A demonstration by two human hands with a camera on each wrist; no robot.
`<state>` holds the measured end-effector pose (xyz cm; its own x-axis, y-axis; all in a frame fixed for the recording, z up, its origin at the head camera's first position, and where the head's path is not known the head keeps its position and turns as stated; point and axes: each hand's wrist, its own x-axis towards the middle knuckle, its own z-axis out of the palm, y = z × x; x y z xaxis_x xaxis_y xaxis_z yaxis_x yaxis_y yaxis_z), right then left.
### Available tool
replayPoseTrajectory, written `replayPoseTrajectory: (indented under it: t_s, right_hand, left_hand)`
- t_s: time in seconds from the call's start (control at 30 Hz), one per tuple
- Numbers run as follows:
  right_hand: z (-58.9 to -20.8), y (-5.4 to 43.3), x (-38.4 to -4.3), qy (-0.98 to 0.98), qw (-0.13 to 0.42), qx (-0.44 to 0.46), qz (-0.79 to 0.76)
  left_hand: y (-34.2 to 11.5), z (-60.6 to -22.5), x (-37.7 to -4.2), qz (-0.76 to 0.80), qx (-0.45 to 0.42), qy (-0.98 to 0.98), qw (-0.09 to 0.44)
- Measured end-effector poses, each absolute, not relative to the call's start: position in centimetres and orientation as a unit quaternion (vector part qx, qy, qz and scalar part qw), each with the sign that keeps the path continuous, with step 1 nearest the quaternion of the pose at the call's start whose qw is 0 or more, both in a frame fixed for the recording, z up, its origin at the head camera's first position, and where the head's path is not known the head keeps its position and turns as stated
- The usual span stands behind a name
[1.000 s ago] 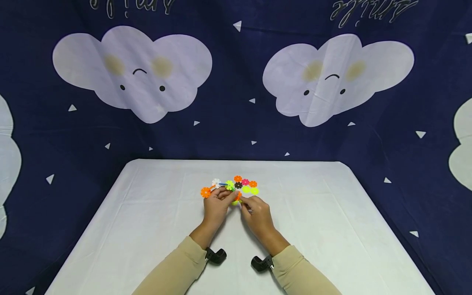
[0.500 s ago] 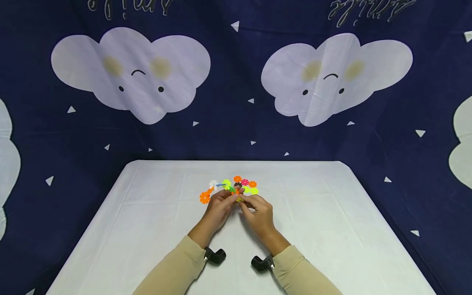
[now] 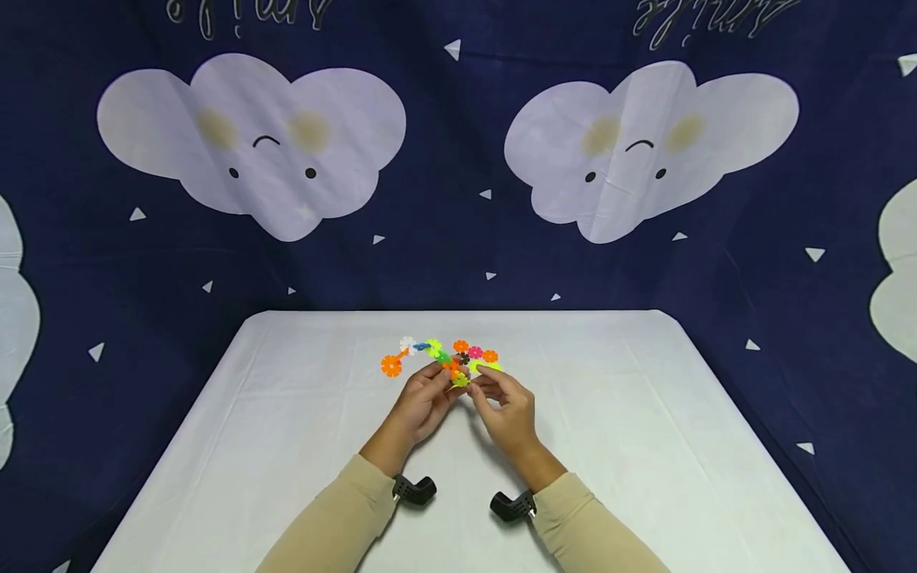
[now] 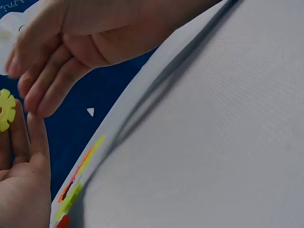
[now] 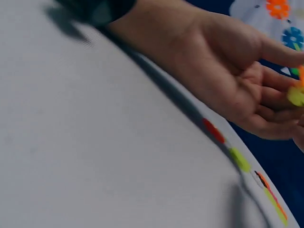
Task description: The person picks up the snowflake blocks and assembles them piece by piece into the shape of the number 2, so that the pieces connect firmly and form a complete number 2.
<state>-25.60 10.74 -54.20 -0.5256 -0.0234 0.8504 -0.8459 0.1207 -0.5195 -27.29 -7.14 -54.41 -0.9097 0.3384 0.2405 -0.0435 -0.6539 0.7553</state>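
A chain of notched plastic snowflake discs [image 3: 391, 366] rises from my left hand [image 3: 423, 402], which grips it near its lower right end. Orange, white, blue, yellow-green and green discs follow one another along it. At that end sits a yellow disc [image 3: 460, 380], joined edgewise beside an orange one; it also shows in the right wrist view as a yellow disc [image 5: 297, 96]. My right hand [image 3: 510, 406] is close beside the yellow disc, thumb and index finger apart and fingers loosely bent. The left wrist view shows nothing pinched in that right hand [image 4: 52, 61].
Loose discs lie on the white table [image 3: 609, 430] just beyond the hands: an orange disc [image 3: 461, 346], a pink disc [image 3: 475, 352], a black one and yellow ones, partly hidden by my right hand. A dark blue cloud-print curtain [image 3: 458, 263] hangs behind the table's far edge.
Half a second ago both hands pinched together at the yellow disc. Now my right thumb and index finger have parted from it, and the chain's left end has moved up and left.
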Motion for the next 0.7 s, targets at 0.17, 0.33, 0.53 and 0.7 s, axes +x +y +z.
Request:
replayPoseTrajectory:
  t_s: [0.17,0.33,0.53,0.7]
  right_hand:
    - [-54.3,12.0,-26.4,-0.715,0.367,0.256,0.536]
    - [-54.6,12.6,-26.5,-0.836,0.262,0.178,0.448]
    - [-54.9,11.4,-26.7,-0.883,0.178,0.218,0.376]
    - [-55.0,9.6,-27.2,-0.892,0.183,0.28,0.303]
  left_hand:
    - [-7.3,-54.1,-27.3,0.912,0.132,0.374,0.105]
    - [-7.2,-54.0,-27.2,0.918,0.091,0.373,0.098]
    - [-7.2,-53.9,-27.4,0.919,0.084,0.376,0.086]
    - [-7.1,-53.9,-27.6,0.921,0.085,0.372,0.08]
